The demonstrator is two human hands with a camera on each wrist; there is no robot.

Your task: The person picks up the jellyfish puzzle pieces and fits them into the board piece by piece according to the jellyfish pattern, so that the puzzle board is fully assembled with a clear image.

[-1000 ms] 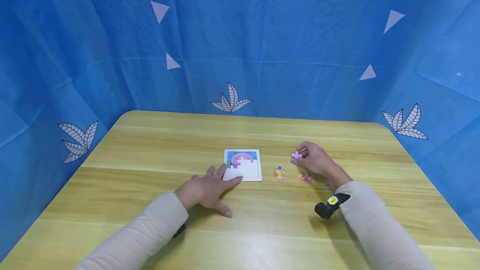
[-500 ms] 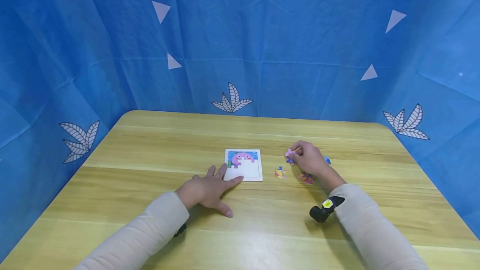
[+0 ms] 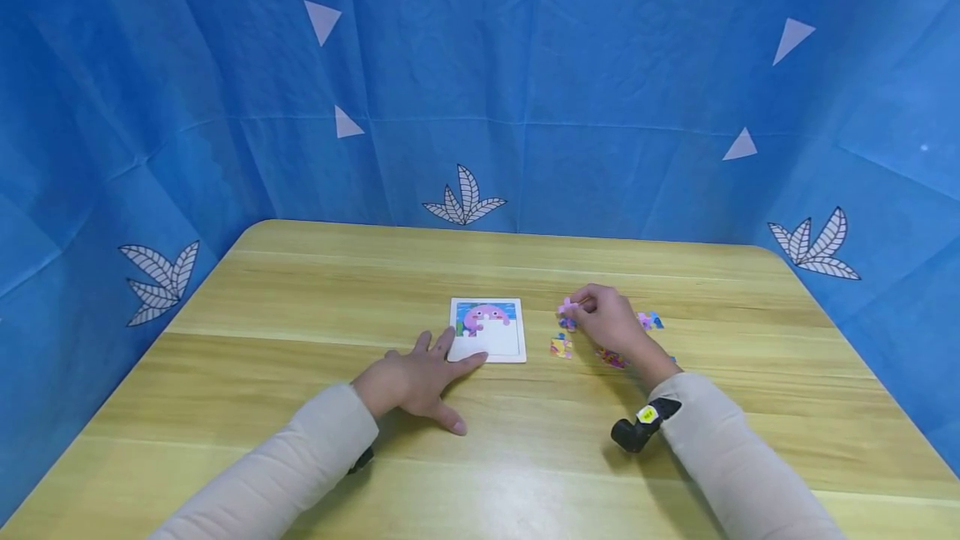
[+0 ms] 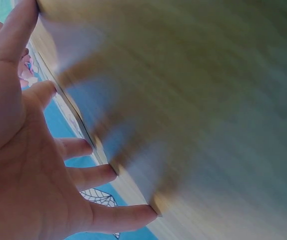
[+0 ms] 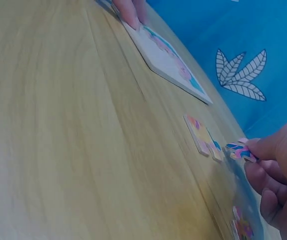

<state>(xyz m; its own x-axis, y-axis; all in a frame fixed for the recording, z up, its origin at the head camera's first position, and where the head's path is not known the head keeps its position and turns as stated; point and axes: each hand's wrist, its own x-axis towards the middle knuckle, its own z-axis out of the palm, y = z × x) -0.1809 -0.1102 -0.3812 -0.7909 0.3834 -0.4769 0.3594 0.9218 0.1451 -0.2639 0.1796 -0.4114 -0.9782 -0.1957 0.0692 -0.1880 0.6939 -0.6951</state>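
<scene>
A white-framed jigsaw board (image 3: 510, 359) lies mid-table, with a pink, round-faced figure in its upper part and bare white below. My left hand (image 3: 412, 382) spreads its fingers, the fingertips resting on the board's lower left edge and the thumb on the tabletop. In the left wrist view its fingers (image 4: 103, 217) are extended. To the board's right, my right hand (image 3: 611, 327) pinches a pink and blue puzzle piece (image 5: 239, 151) between thumb and fingers, held just above the table. Close below it lies a yellow puzzle piece (image 3: 561, 347).
Several colourful pieces (image 3: 612, 358) lie together, partly hidden under the right wrist. Pink and blue pieces (image 3: 650, 321) lie beyond the right hand. A blue curtain (image 3: 600, 107) hangs behind the wooden table (image 3: 360, 273).
My right hand has moved left toward the board with the pinched puzzle piece, uncovering pieces to its right. The left hand and the board have stayed in place.
</scene>
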